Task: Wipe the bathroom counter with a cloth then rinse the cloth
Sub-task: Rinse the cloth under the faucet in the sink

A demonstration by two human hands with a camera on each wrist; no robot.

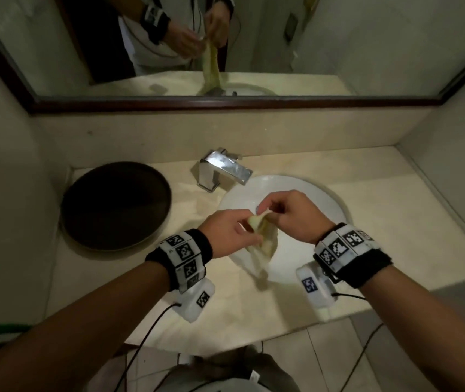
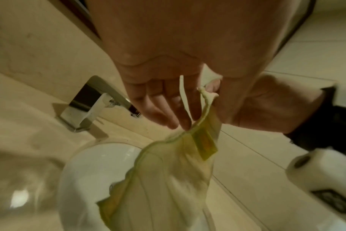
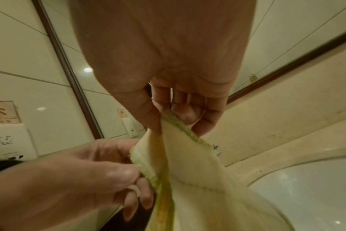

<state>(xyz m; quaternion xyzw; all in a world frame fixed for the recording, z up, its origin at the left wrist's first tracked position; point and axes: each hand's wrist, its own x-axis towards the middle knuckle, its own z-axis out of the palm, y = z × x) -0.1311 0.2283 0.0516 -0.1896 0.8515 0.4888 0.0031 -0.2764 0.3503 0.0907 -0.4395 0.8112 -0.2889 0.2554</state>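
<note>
While both hands (image 1: 256, 222) pinch it, cloth (image 1: 262, 247) hangs over sink (image 1: 310, 193).

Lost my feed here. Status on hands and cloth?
Both hands, left and right, pinch the cloth at its top edge. Cloth hangs over the sink. No water visible at tap. Nothing blocking.

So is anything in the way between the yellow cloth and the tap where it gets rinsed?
Nothing visible blocks it. The pale yellow cloth hangs over the white round sink basin, pinched by the left hand and right hand. The chrome square tap stands just behind, with open space under its spout.
</note>
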